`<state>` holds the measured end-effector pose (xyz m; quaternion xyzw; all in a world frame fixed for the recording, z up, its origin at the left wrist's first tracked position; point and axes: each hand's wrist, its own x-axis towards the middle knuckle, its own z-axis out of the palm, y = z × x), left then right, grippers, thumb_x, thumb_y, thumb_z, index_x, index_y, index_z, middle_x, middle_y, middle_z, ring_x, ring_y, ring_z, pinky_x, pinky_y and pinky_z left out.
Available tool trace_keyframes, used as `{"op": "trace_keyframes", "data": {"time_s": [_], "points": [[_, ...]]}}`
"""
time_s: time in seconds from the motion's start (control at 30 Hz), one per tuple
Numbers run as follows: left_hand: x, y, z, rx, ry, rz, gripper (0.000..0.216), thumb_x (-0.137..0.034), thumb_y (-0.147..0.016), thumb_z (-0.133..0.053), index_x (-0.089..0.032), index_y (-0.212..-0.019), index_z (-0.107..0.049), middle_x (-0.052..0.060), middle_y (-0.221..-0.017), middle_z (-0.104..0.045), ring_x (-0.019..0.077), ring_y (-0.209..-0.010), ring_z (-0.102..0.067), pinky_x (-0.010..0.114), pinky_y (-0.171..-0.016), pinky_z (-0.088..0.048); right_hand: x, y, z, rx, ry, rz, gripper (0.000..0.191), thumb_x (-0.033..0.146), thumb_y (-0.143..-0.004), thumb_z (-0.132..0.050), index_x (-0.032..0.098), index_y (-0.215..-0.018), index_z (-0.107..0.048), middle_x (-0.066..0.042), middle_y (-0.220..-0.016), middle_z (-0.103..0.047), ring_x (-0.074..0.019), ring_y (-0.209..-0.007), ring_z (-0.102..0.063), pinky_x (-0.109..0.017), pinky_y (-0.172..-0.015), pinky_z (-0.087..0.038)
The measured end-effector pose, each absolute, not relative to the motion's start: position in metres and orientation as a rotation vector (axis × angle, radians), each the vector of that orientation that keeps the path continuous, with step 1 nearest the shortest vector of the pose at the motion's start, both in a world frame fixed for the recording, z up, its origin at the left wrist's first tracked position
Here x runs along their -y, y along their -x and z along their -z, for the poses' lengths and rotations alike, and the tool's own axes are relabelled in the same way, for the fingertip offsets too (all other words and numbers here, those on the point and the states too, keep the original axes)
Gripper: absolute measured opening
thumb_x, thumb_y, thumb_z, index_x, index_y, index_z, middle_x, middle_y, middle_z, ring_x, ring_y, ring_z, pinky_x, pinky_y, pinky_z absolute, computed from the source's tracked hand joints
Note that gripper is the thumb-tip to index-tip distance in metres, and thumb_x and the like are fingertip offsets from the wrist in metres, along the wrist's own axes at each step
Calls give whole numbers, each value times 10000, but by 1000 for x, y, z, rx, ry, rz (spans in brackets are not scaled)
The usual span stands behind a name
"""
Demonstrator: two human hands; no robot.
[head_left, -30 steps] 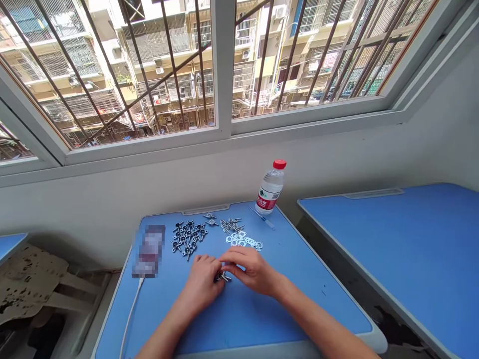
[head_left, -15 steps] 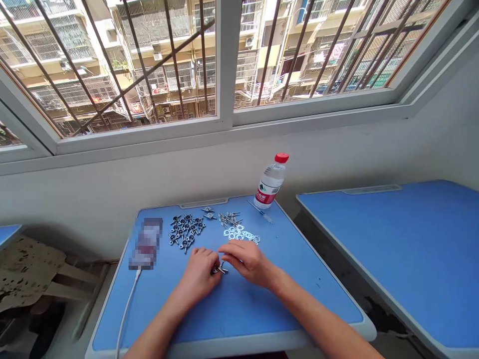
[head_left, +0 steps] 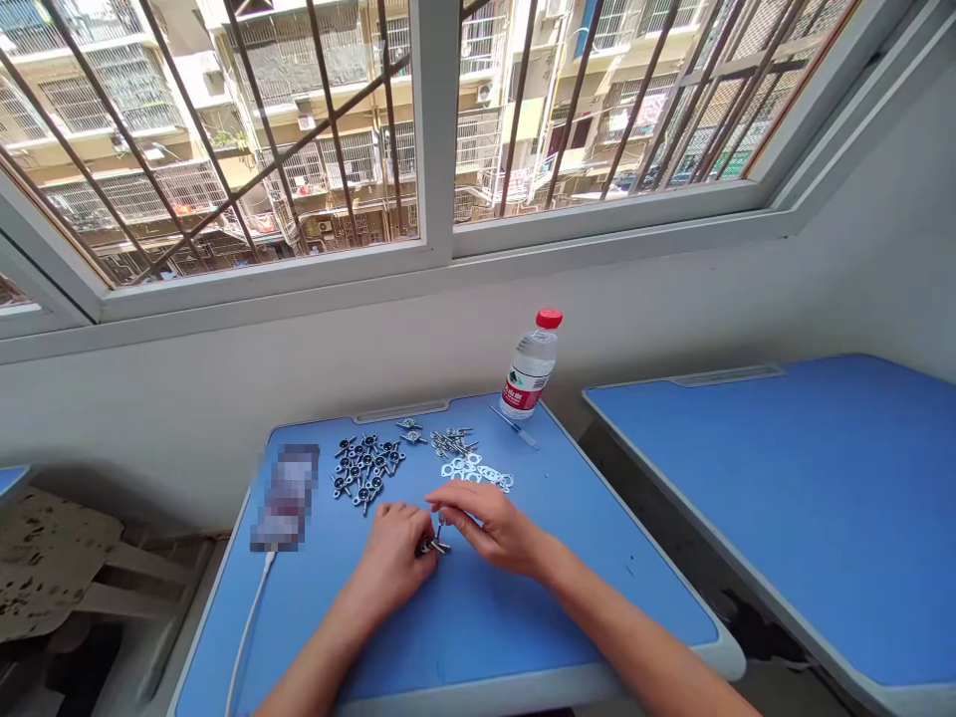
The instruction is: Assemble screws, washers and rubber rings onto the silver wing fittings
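My left hand [head_left: 401, 548] is closed around a small metal part [head_left: 434, 546] with short prongs, held low over the blue desk. Most of that part is covered by the fingers. Just to the right and above it, my right hand [head_left: 489, 526] pinches a thin upright rod-like piece [head_left: 440, 520], whose lower end meets the part. Its exact kind is too small to make out. Beyond the hands lie several dark-centred metal parts [head_left: 365, 463], several flat silver plates [head_left: 478, 471] and a heap of pronged metal pieces [head_left: 452, 441].
Two lighter metal parts [head_left: 411, 435] lie near the back edge. A water bottle [head_left: 530, 368] with a red cap stands at the back right beside a thin pen-like tool [head_left: 514, 426]. At left, a blurred phone [head_left: 288, 498] has a white cable [head_left: 250, 627]. Another desk [head_left: 769, 478] stands right.
The view has shifted slightly. My right hand has tilted a little, and the thin rod between its fingers now shows more clearly above the metal part. My left hand keeps its grip.
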<state>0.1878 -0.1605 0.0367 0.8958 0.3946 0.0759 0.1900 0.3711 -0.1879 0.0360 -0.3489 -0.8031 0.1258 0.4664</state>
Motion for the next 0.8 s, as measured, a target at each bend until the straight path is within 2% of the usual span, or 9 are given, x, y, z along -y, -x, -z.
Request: {"op": "trace_keyframes", "data": {"time_s": [0.1,0.33,0.5,0.63,0.8], "points": [[161,-187,-35,-1109,-2523,-228,110,-85,-741,-543,-195,-745,-545,14,-792,-647,208,-818,-560,330,-784,-349,190,-371,-38,1974,829,-319,245,187,-998,-448,176,-1174,-618,-85,-899,-732,-176,-785,-675,-292,-699,-548],[161,-187,-36,-1094,-2526,-219,113,-89,-757,-544,-198,-728,-546,7,-777,-643,209,-810,-561,335,-791,-347,189,-367,-35,1978,826,-249,189,213,-994,-483,182,-1070,-654,-65,-826,-722,-166,-717,-652,-275,-650,-525],[162,-188,-39,-1094,-2526,-212,116,-88,-775,-544,-196,-736,-559,15,-775,-647,213,-817,-568,337,-793,-349,192,-365,-38,1997,829,-345,191,223,-998,-477,171,-1045,-655,-64,-826,-719,-163,-730,-648,-270,-671,-516],[161,-187,-37,-1081,-2531,-209,104,-102,-790,-547,-198,-758,-567,12,-777,-642,212,-816,-567,330,-774,-347,192,-364,-35,1920,877,-392,192,271,-987,-512,176,-931,-670,-47,-756,-697,-150,-663,-624,-252,-628,-503],[159,-186,-34,-1112,-2541,-221,87,-113,-794,-562,-197,-771,-560,11,-807,-651,213,-826,-570,338,-798,-348,189,-370,-34,1772,984,-510,178,299,-963,-526,177,-908,-643,-28,-703,-651,-137,-588,-576,-252,-570,-482]]}}
